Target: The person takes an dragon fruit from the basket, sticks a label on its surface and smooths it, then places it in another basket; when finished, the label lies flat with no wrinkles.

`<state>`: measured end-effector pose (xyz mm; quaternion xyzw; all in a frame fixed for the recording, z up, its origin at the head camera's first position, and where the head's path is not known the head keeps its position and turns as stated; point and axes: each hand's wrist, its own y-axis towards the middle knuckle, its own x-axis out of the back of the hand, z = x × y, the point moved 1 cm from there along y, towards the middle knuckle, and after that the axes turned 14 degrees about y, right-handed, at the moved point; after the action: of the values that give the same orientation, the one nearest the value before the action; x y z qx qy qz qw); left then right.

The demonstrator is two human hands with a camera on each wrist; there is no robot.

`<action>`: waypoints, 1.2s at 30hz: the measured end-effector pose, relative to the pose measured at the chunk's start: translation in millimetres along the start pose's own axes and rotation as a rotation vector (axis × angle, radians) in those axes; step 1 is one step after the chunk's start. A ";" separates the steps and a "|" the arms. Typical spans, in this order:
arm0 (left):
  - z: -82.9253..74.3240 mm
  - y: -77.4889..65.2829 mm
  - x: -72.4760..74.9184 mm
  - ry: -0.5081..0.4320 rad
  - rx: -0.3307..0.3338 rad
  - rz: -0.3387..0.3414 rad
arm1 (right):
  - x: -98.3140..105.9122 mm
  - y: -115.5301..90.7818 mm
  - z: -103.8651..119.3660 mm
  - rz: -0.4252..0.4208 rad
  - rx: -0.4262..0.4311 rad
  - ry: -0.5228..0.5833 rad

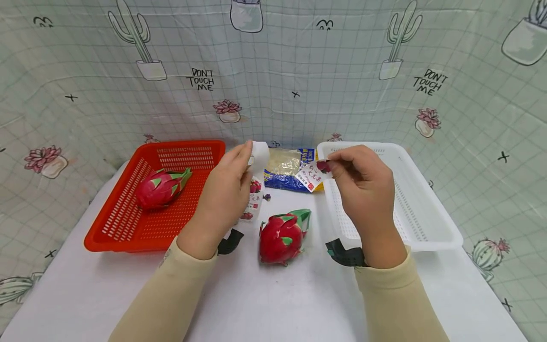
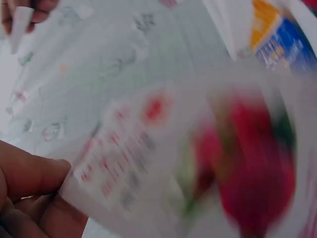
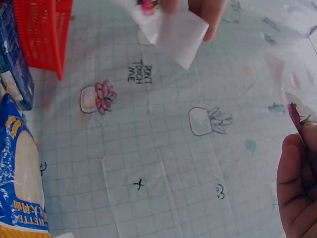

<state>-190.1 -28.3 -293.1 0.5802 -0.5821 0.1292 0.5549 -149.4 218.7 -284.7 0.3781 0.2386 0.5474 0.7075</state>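
My left hand [image 1: 224, 190] pinches a strip of stickers [image 1: 255, 199] printed with dragon fruit; its white backing curls over at the top. Close up and blurred, the strip [image 2: 237, 163] fills much of the left wrist view, its edge between thumb and fingers. Between thumb and index finger, my right hand [image 1: 367, 187] holds one loose sticker [image 1: 311, 176] by its corner, apart from the strip. That sticker [image 3: 294, 115] is nearly edge-on in the right wrist view. Below and between both hands, a red dragon fruit [image 1: 281, 238] with green leaf tips lies on the table.
On the left, a red basket [image 1: 95, 240] holds another dragon fruit [image 1: 159, 188]. A white basket [image 1: 436, 213] stands on the right, partly behind my right hand. Between the baskets lies a blue and yellow bag [image 1: 283, 164]. A patterned cloth [image 1: 273, 71] hangs behind the table.
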 end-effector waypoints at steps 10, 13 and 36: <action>6.0 4.9 -53.9 0.260 0.033 0.288 | -2.9 -0.5 -2.4 0.098 -0.027 -0.058; 8.7 5.3 -69.1 0.257 0.071 0.428 | -2.0 -0.3 -3.8 0.113 -0.034 -0.068; -33.9 -25.5 -70.3 0.312 -0.205 0.790 | -0.6 0.6 -6.8 0.130 -0.019 -0.163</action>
<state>-172.7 28.6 -349.7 0.2285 -0.6784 0.3590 0.5989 -155.1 220.1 -288.3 0.4293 0.1501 0.5617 0.6911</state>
